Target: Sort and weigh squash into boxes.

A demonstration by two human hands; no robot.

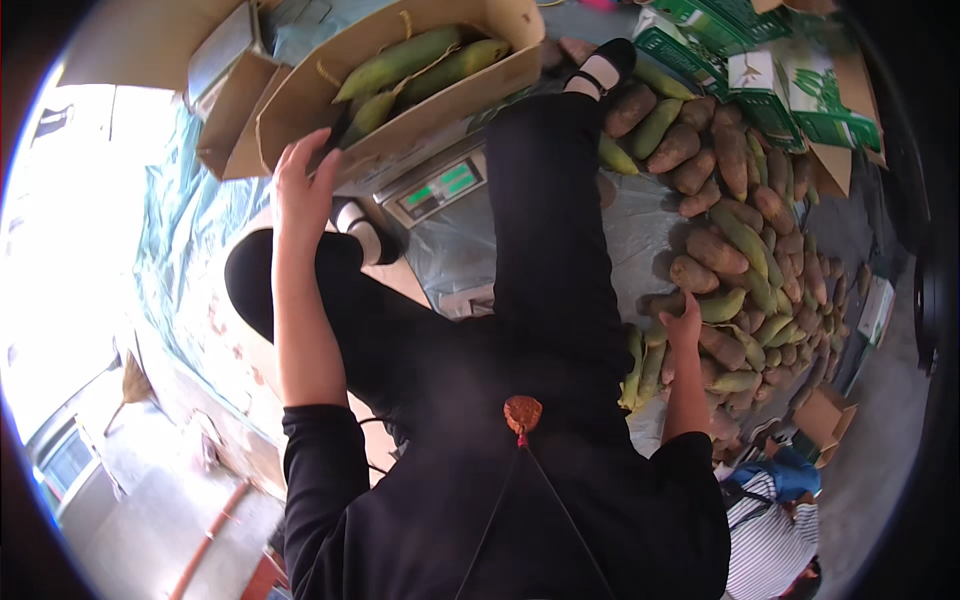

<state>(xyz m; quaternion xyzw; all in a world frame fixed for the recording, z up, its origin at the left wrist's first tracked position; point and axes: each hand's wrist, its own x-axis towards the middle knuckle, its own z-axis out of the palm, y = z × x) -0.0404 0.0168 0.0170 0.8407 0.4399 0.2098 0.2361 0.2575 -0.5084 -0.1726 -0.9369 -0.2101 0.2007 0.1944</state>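
Note:
My left hand (304, 185), fingers spread, is at the near left edge of an open cardboard box (440, 100). Inside lie several long green vegetables (400, 62) that look like green radishes. The box rests by a scale (437, 190) with a lit green display. On the right, my right hand (682, 325) is at the near left side of a large pile of vegetables, thumb and a finger apart. Beside it are a brown, soil-covered vegetable (692, 273) and a green one (722, 306). Whether its fingertips touch one I cannot tell.
Green-and-white cartons (690, 45) stand at the far right behind the pile. My legs stretch between box and pile. Plastic sheeting (450, 245) covers the floor. A person in a striped top (770, 540) is at the lower right, near a small open carton (825, 418).

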